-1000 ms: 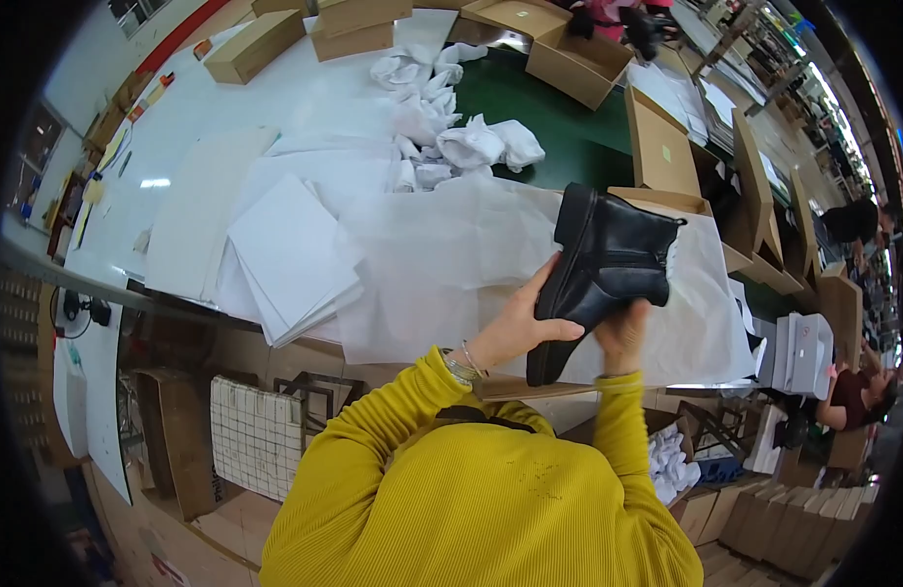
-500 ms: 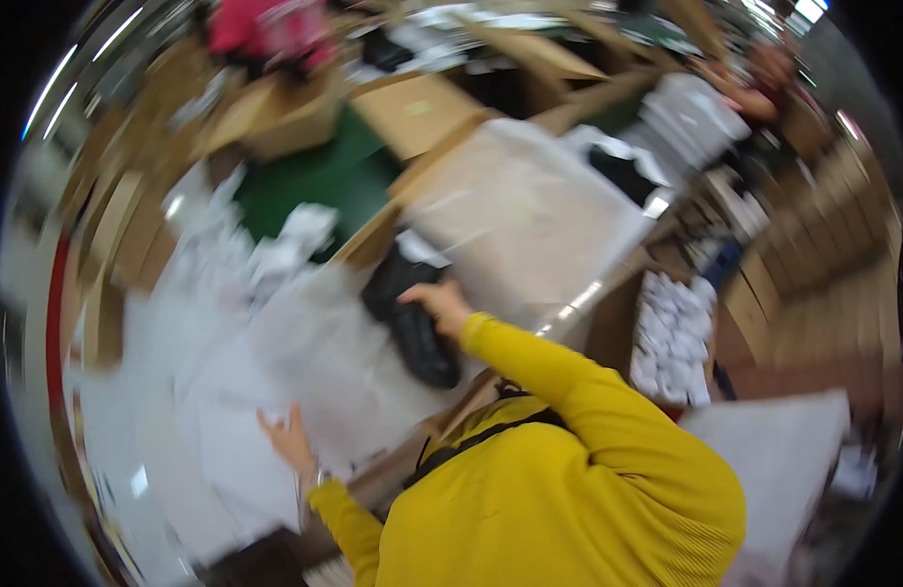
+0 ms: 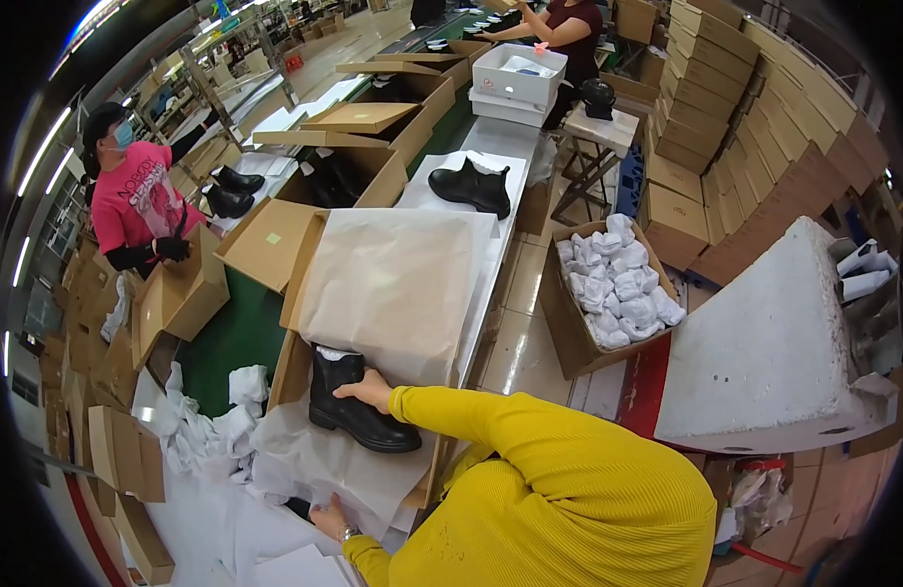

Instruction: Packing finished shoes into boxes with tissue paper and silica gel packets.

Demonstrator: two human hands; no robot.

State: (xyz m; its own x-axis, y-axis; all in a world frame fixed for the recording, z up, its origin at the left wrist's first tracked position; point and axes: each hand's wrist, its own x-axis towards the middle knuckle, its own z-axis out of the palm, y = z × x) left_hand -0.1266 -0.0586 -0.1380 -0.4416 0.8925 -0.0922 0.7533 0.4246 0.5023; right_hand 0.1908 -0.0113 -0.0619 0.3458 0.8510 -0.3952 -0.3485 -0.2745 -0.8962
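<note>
A black ankle boot (image 3: 368, 416) lies on its side on thin white wrapping paper (image 3: 339, 474) spread in an open cardboard box (image 3: 287, 370). White stuffing shows at its top. My right hand (image 3: 369, 391) grips the boot at the ankle, thumb on the near side. Lower down, my left hand (image 3: 328, 517) is at the box's near-left side, its fingers curled by the paper's edge. Just beside it, a small black piece (image 3: 300, 508) pokes out, mostly hidden. More paper (image 3: 388, 274) drapes over the box's far side.
Another black boot (image 3: 473, 186) lies on white paper farther up. Crumpled paper (image 3: 212, 430) is heaped on the left. A carton of white paper balls (image 3: 617, 284) and a foam block (image 3: 759, 342) stand at right. A co-worker in pink (image 3: 143, 201) handles a box at left.
My view has swung and steadied. The boot has turned from toe toward me to toe rightward, still in my right hand. My left hand has gone from spread fingers to curled at the paper's edge.
</note>
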